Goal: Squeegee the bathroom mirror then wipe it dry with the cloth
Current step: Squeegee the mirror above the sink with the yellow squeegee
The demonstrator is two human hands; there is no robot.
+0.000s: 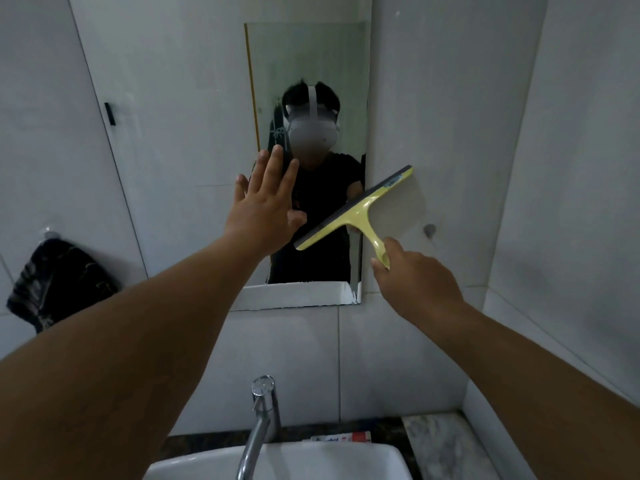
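A tall rectangular mirror hangs on the white tiled wall, misty near its top. My right hand grips the handle of a yellow squeegee, whose dark blade tilts across the mirror's lower right edge. My left hand is raised with fingers spread, its palm toward the mirror's lower left part; contact with the glass is unclear. A dark cloth hangs from a wall hook at the far left.
Below me stand a chrome faucet and a white basin. A marble counter runs to the right, with a small red-and-white packet behind the basin. A wall corner closes in on the right.
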